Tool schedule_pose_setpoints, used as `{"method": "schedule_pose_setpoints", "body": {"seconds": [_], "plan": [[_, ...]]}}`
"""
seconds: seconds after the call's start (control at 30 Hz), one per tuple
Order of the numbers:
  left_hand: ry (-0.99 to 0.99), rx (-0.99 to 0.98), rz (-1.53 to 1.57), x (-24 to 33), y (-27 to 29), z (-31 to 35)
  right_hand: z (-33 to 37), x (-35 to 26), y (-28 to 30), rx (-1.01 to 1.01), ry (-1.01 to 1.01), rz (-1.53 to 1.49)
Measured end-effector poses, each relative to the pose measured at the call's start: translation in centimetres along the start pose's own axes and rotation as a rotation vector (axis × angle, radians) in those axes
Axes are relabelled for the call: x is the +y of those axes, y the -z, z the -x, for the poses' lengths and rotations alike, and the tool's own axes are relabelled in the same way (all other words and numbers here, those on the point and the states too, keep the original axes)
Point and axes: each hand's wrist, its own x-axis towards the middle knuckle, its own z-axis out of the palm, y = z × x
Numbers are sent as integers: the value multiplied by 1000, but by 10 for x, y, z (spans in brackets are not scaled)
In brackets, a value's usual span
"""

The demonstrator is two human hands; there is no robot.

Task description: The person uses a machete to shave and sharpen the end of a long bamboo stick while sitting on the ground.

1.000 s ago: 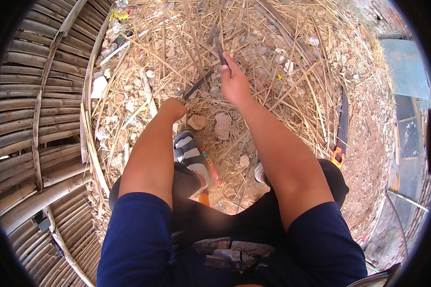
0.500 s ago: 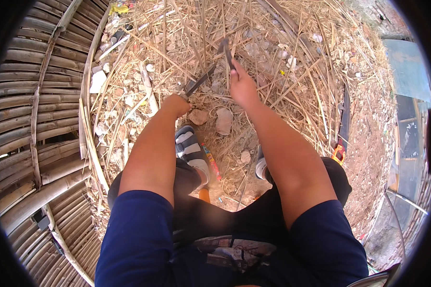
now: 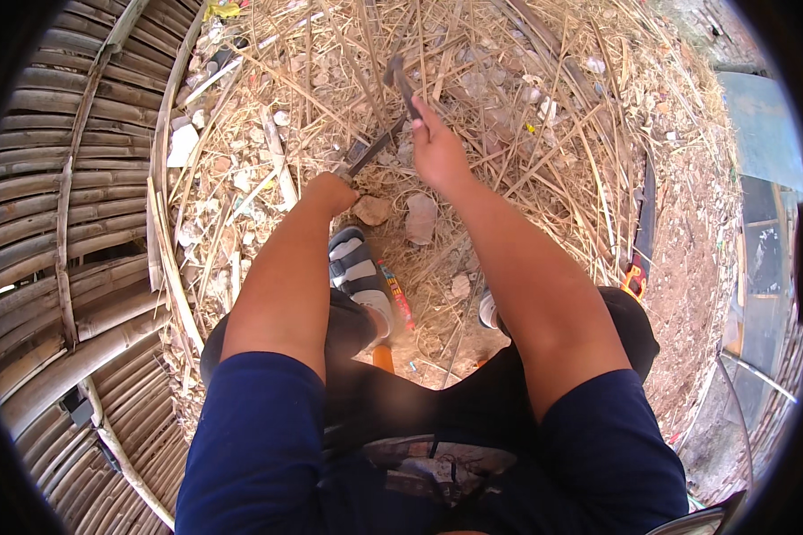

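Note:
My left hand (image 3: 332, 193) is closed around the grip of a long dark-bladed knife (image 3: 376, 152). Its blade slants up and to the right over the straw-littered ground. In my right hand (image 3: 441, 159) is a hammer (image 3: 403, 86), gripped by its handle with the head pointing away from me. The hammer's handle passes close to the blade's far end; whether they touch, I cannot tell. Just below my left hand lies a brownish stone (image 3: 372, 210), with a paler flat stone (image 3: 421, 219) to its right.
Dry straw and split bamboo strips (image 3: 544, 160) cover the ground around stones. To the right lies a handsaw (image 3: 644, 218) with a red-orange handle. A slatted bamboo wall (image 3: 80, 178) stands at left. A red wrapper (image 3: 396, 296) lies beside my sandalled left foot (image 3: 357, 267).
My right hand has moved left and slightly away from me, bringing the hammer nearer the knife's tip. The blade has turned a little; my left hand stays nearly in place.

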Motion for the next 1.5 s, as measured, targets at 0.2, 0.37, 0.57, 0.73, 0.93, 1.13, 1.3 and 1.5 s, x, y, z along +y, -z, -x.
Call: {"method": "schedule_pose_setpoints", "body": {"seconds": [0.2, 0.37, 0.57, 0.73, 0.93, 1.13, 1.3, 1.5], "plan": [[-132, 75, -78, -12, -19, -17, 16, 40, -12, -168, -23, 193], [-29, -61, -9, -6, -4, -6, 7, 54, -17, -141, -61, 83], [-61, 16, 281, -10, 21, 15, -5, 71, 18, 293, -227, -102], [-79, 23, 493, 25, 65, 49, -35, 124, 47, 560, -458, -367], [-123, 43, 877, 69, 108, 97, -7, 90, 95, 774, -798, -349], [-246, 90, 1208, 139, 130, 153, 20, 37, 154, 212, -202, 54], [-324, 23, 1523, 196, 113, 185, 79, -64, 190, -459, -308, -397], [-552, -129, 1594, 245, 85, 229, 132, -77, 243, -639, -216, -370]]}}
